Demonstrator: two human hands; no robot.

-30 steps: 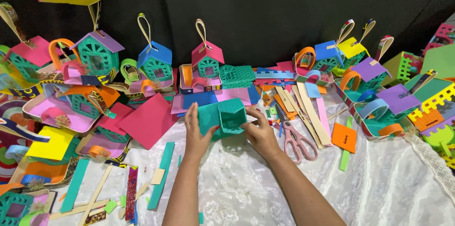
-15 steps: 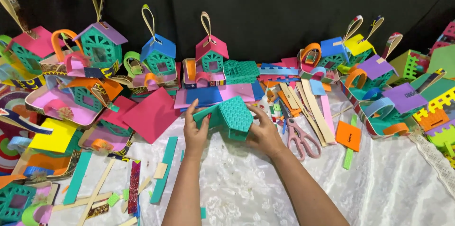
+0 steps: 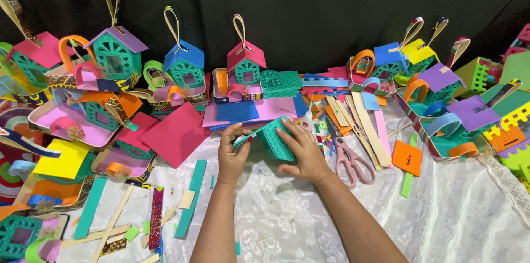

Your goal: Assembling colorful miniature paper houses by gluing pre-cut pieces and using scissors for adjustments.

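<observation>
Two hands meet at the middle of the head view, both closed on a teal box [image 3: 271, 140] of perforated foam. The left hand [image 3: 232, 155] pinches its left edge, thumb on top; the right hand [image 3: 302, 151] lies over the right side, fingers spread across the textured wall. Against the half-second-earlier picture the box has turned: then a broad face tilted up toward the camera, now a thin edge points left and the piece sits lower, just above the white cloth [image 3: 441, 224]. A second ago its open hollow showed. So the piece is being rotated and pressed, which I judge to be shaping or closing a wall; whether glue is on it I cannot tell from here.

Just right of the right hand lie pink scissors [image 3: 353, 162], near enough to catch a wrist. Beyond them wooden sticks [image 3: 361, 125] fan out, and an orange tag [image 3: 407, 157] lies further right. Behind the box sits a stack of blue and pink sheets [image 3: 248, 111], touching nothing held. A magenta sheet [image 3: 175, 133] lies left of the left hand, with a teal strip [image 3: 190, 199] below it. Along the upper frame stand finished little houses [image 3: 245, 64] with loop handles, well apart from the work.
</observation>
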